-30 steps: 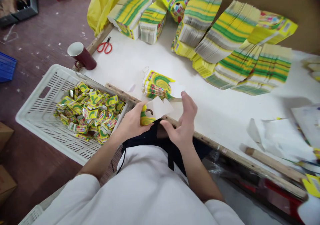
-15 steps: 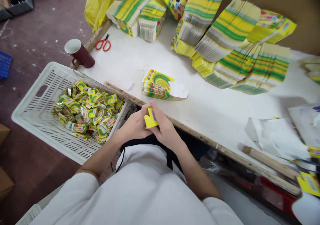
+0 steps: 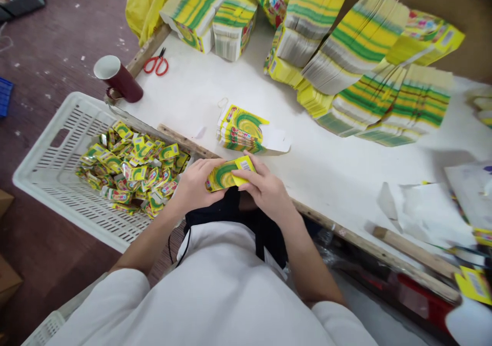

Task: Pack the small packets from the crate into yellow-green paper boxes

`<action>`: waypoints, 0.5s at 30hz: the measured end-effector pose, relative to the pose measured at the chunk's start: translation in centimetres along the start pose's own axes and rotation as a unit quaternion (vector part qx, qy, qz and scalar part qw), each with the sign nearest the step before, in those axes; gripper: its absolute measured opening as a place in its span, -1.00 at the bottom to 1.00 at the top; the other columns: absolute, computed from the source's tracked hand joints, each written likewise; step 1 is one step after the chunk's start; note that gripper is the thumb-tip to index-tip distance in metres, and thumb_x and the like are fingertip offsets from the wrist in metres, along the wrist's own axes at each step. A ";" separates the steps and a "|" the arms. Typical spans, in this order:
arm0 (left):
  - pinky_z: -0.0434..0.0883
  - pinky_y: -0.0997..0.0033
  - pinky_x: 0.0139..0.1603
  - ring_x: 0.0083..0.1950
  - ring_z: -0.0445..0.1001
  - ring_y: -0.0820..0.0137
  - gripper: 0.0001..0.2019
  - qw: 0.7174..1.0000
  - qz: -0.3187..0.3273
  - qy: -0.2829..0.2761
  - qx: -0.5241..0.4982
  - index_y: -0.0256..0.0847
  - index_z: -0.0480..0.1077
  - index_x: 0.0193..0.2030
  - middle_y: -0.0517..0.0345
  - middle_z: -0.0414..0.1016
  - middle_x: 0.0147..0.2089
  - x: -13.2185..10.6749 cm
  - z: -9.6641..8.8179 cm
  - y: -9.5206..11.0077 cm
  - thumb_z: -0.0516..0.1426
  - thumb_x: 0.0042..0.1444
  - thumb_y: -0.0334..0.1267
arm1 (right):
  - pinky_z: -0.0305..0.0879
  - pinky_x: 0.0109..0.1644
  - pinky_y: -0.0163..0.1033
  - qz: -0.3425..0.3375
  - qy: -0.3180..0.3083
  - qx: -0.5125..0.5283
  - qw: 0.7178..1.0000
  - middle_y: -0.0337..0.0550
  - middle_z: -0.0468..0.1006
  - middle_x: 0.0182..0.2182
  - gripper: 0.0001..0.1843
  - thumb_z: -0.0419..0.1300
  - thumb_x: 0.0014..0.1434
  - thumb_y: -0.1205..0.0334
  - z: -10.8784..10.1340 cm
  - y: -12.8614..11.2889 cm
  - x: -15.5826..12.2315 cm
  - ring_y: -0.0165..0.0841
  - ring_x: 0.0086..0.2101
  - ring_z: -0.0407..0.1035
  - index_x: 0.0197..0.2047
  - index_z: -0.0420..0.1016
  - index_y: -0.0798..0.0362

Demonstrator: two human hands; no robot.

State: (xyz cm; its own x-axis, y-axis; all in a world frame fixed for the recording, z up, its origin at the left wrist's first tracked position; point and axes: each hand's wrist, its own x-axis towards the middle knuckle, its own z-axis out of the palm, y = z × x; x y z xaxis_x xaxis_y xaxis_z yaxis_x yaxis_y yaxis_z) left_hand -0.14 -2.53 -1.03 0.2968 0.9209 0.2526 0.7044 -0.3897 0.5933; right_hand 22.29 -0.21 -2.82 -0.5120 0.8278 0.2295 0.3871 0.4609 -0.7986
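Note:
Between my two hands is a small yellow and green printed carton (image 3: 223, 176), held just off the table's front edge. My left hand (image 3: 198, 184) grips its left end, thumb below and fingers above. On the other end, my right hand (image 3: 269, 187) pinches the yellow flap with the barcode. A short stack of flat cartons (image 3: 244, 128) lies on the table right beyond my hands, white flaps pointing right. To the left, a white plastic basket (image 3: 49, 169) holds many small filled cartons (image 3: 132, 171).
Bundles of flat cartons (image 3: 353, 43) stand along the back of the white table (image 3: 184, 89). Red-handled scissors (image 3: 156, 65) and a dark red mug (image 3: 125, 82) sit at its left side. A wooden strip (image 3: 415, 251) and white paper (image 3: 430, 212) lie at the right.
My hands have moved apart, and the carton now shows lengthwise between them, its printed face in sight. Before, only its yellow barcode flap showed. The view has shifted slightly.

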 end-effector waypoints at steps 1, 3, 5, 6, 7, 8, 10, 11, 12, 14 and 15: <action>0.47 0.20 0.08 0.04 0.56 0.20 -0.48 1.000 0.009 -0.003 -0.002 -0.17 0.35 0.15 0.00 0.58 0.05 0.1 -0.3 0.1 0.29 0.01 -0.26 | 0.40 0.27 0.00 -0.007 -0.015 0.001 1.000 0.05 0.26 0.38 -0.68 0.15 0.36 0.12 -0.6 -0.1 0.1 -0.09 0.29 0.30 0.11 0.59 -0.06; 0.48 0.21 0.07 0.02 0.58 0.20 -0.49 1.000 0.021 -0.005 -0.001 -0.19 0.37 0.13 0.00 0.60 0.04 0.4 -0.6 0.3 0.30 0.01 -0.24 | 0.38 0.28 0.00 -0.017 -0.045 0.000 0.999 0.10 0.34 0.33 -0.69 0.16 0.35 0.12 -1.4 -0.3 0.3 -0.10 0.27 0.33 0.08 0.60 -0.02; 0.48 0.21 0.08 0.03 0.58 0.20 -0.50 1.000 0.027 0.003 0.011 -0.20 0.37 0.14 -0.01 0.60 0.04 0.5 -0.8 0.5 0.29 0.03 -0.23 | 0.38 0.28 0.00 -0.014 -0.042 -0.004 0.999 0.12 0.38 0.29 -0.69 0.18 0.34 0.14 -1.2 -0.4 0.4 -0.11 0.26 0.34 0.09 0.59 0.00; 0.48 0.20 0.09 0.04 0.57 0.20 -0.51 0.999 0.028 0.007 0.019 -0.21 0.37 0.14 -0.02 0.60 0.05 0.5 -0.8 0.6 0.28 0.05 -0.23 | 0.38 0.28 0.01 -0.007 -0.024 -0.005 1.000 0.13 0.38 0.29 -0.68 0.18 0.34 0.15 -0.8 -0.5 0.4 -0.11 0.26 0.35 0.10 0.58 0.00; 0.48 0.19 0.10 0.04 0.57 0.20 -0.51 0.999 0.028 0.011 0.027 -0.21 0.37 0.15 -0.02 0.60 0.05 0.5 -0.8 0.6 0.28 0.06 -0.23 | 0.37 0.28 0.01 0.000 0.000 -0.006 1.000 0.13 0.38 0.29 -0.67 0.18 0.34 0.15 -0.3 -0.5 0.4 -0.11 0.26 0.34 0.11 0.57 0.01; 0.48 0.19 0.10 0.05 0.57 0.20 -0.50 0.999 0.027 0.015 0.033 -0.22 0.37 0.16 -0.03 0.60 0.05 0.4 -0.9 0.6 0.28 0.06 -0.23 | 0.37 0.28 0.02 0.007 0.024 -0.005 1.000 0.14 0.36 0.30 -0.67 0.18 0.34 0.15 0.1 -0.5 0.4 -0.10 0.27 0.33 0.12 0.56 0.01; 0.48 0.19 0.09 0.04 0.57 0.20 -0.50 0.999 0.025 0.012 0.037 -0.22 0.37 0.16 -0.03 0.60 0.05 0.2 -1.1 0.5 0.28 0.05 -0.23 | 0.36 0.29 0.04 0.010 0.042 -0.001 0.999 0.14 0.33 0.32 -0.67 0.16 0.35 0.14 0.8 -0.5 0.2 -0.09 0.28 0.31 0.12 0.56 0.01; 0.48 0.20 0.08 0.03 0.57 0.20 -0.50 0.999 0.025 0.005 0.034 -0.22 0.38 0.16 -0.03 0.60 0.05 0.1 -1.2 0.4 0.28 0.05 -0.23 | 0.36 0.28 0.04 0.007 0.030 0.002 1.000 0.14 0.34 0.31 -0.67 0.15 0.36 0.13 0.8 -0.4 0.2 -0.09 0.28 0.31 0.11 0.56 0.01; 0.48 0.20 0.07 0.03 0.57 0.20 -0.50 0.999 0.026 -0.003 0.031 -0.21 0.38 0.15 -0.02 0.61 0.04 0.0 -1.3 0.3 0.28 0.05 -0.23 | 0.36 0.28 0.03 0.001 0.006 0.004 1.000 0.13 0.35 0.30 -0.69 0.15 0.36 0.13 0.6 -0.4 0.2 -0.10 0.27 0.33 0.09 0.57 0.00; 0.49 0.21 0.06 0.02 0.58 0.21 -0.50 0.999 0.028 -0.019 0.023 -0.21 0.39 0.14 -0.01 0.61 0.05 -0.1 -1.5 0.1 0.29 0.04 -0.22 | 0.38 0.26 0.01 -0.013 -0.047 0.004 0.999 0.11 0.39 0.26 -0.71 0.15 0.36 0.14 0.1 -0.4 0.3 -0.13 0.24 0.36 0.06 0.58 -0.01; 0.49 0.21 0.06 0.02 0.57 0.21 -0.50 0.999 0.029 -0.022 0.022 -0.21 0.38 0.14 -0.02 0.61 0.05 -0.1 -1.5 0.1 0.29 0.05 -0.22 | 0.38 0.25 0.00 -0.015 -0.063 -0.001 0.998 0.11 0.41 0.25 -0.71 0.17 0.35 0.15 -0.2 -0.5 0.4 -0.13 0.23 0.38 0.07 0.58 -0.01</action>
State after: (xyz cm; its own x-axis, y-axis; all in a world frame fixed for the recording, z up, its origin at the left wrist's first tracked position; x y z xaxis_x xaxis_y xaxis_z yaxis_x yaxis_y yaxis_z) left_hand -1.10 -2.67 0.15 0.3645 0.8966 0.2516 0.7131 -0.4425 0.5437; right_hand 22.04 -0.03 -2.25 -0.6152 0.7673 0.1811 0.3720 0.4851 -0.7914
